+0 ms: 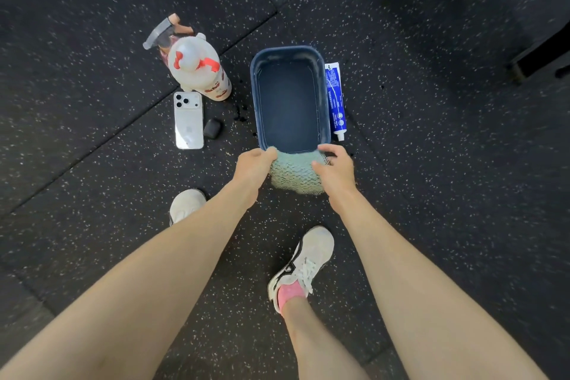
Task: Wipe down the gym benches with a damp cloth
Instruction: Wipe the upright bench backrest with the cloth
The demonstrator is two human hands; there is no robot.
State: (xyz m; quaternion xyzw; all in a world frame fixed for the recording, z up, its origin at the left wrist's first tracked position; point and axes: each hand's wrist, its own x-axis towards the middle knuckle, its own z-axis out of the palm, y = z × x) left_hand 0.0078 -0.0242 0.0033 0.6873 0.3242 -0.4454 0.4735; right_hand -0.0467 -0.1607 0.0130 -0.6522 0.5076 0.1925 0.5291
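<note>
Both hands are clamped on the pale green knobbly cloth (294, 176). The left hand (255, 163) pinches one upper corner and the right hand (335, 167) the other, fingers curled over its top edge, so it hangs spread between them. That edge sits right at the near rim of the dark blue rectangular plastic basin (254, 92), which lies just beyond the fingertips and seems to hold water. Holding the cloth stretched there looks meant for dipping it evenly or letting it drip back in.

Beyond the right hand, touching the basin's right side, lies a blue-and-white squeeze tube (334, 95). Beyond the left hand and further left are a white spray bottle with red print (200, 71), a white smartphone (188, 123) lying face down and a small black case (212, 128). They sit apart from the basin on the black speckled rubber floor (431, 163), probably to stay dry. No bench is plainly identifiable, so I judge the wiping itself is not yet under way.
</note>
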